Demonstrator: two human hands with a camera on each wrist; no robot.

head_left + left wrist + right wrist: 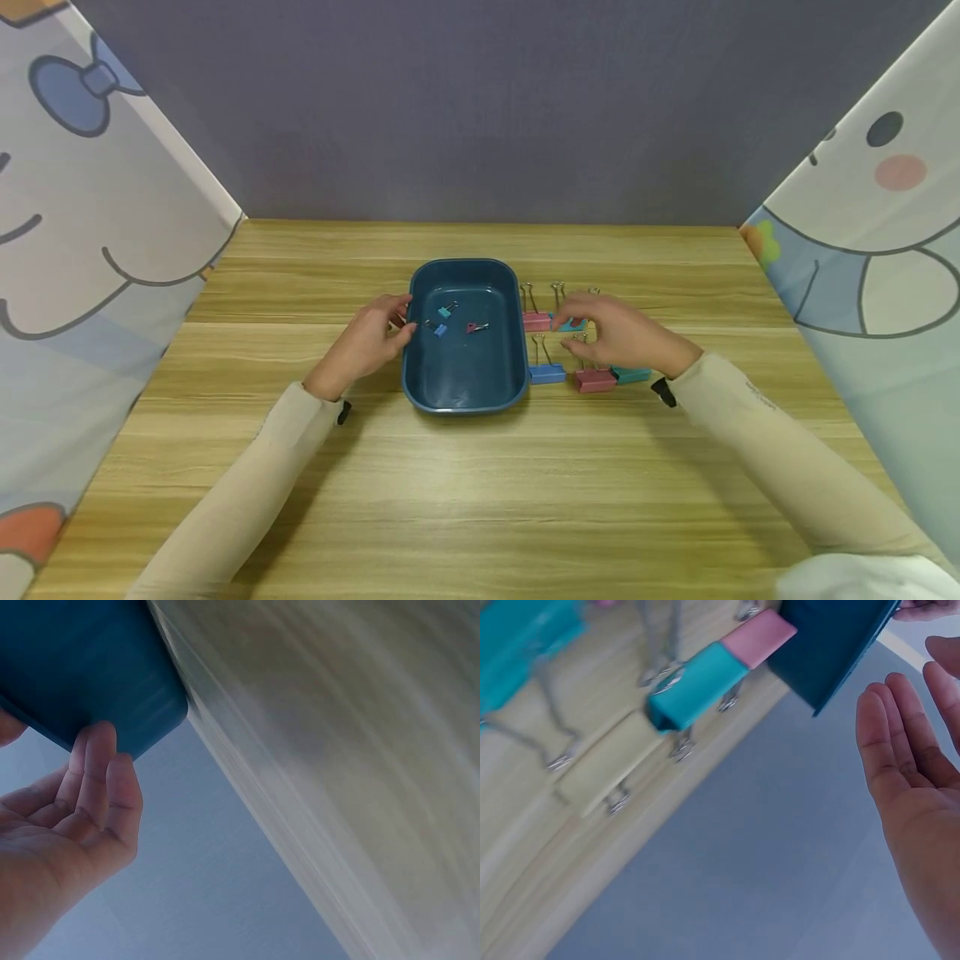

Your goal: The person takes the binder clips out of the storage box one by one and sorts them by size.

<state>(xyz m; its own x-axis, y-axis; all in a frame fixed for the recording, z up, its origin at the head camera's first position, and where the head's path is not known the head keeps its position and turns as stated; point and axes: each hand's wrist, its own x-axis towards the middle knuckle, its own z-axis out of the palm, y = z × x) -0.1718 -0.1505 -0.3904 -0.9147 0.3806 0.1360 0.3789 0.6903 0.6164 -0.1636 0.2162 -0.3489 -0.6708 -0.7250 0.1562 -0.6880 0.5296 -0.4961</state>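
Note:
A dark blue tray (465,398) stands mid-table with three small binder clips inside: teal (445,312), blue (440,330) and magenta (472,328). My left hand (367,335) is at its left rim; in the left wrist view the fingers (97,765) rest against the outer wall. Over the large binder clips right of the tray hovers my right hand (626,333), thumb and fingers apart, nothing between them. Near it are a pink clip (537,322), a teal clip (573,326), a blue clip (547,374), a rose clip (596,382) and another teal clip (632,375).
A pale yellow binder clip (607,765) shows in the right wrist view, mostly hidden by the hand in the head view. The wooden table (465,500) meets a grey panel (487,117) behind, with cartoon-printed sheets (90,192) at both sides.

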